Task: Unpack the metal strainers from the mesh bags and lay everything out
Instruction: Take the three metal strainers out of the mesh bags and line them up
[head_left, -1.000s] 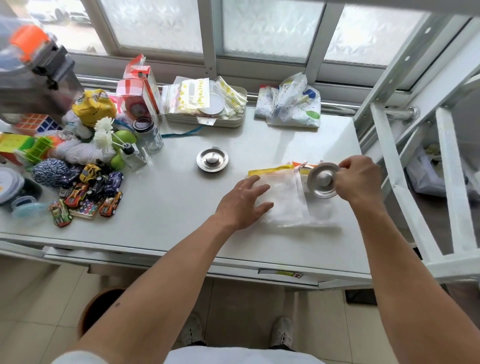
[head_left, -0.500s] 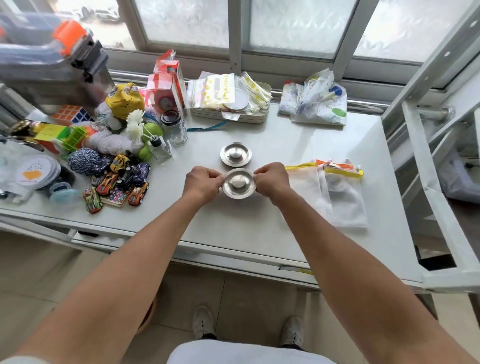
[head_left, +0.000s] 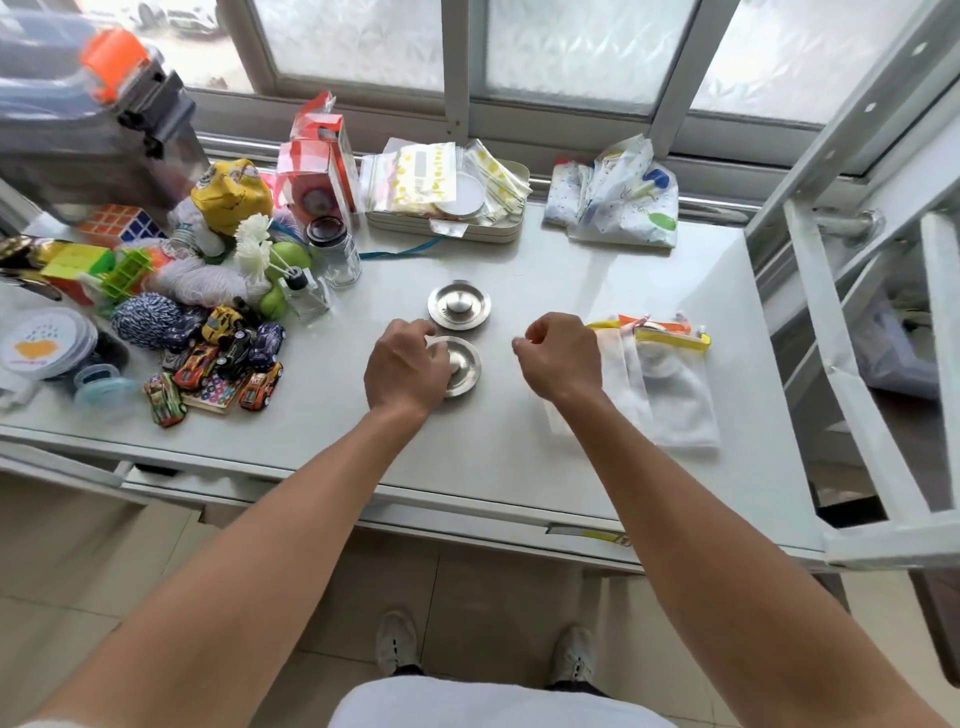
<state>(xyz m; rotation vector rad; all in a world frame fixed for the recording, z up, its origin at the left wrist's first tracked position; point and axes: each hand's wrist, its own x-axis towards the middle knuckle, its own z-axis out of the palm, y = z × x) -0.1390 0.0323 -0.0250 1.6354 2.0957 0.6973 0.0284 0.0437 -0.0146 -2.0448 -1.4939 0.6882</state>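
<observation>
Two round metal strainers lie on the white table. The far strainer sits alone. The near strainer lies just in front of it, half covered by my left hand, whose fingers curl over its left rim. My right hand hovers to the right of that strainer, fingers curled loosely, with nothing in it. Behind my right hand, white mesh bags with yellow and orange drawstring tops lie flat on the table.
Toy cars, yarn, puzzle cubes, a glass jar and a diffuser bottle crowd the table's left side. A tray of packets and a printed cloth sit by the window. A white metal frame borders the right edge.
The second strainer came out of the bag, crossed to the table's middle in both hands and now lies in front of the first. My right hand has let go and drawn back rightward.
</observation>
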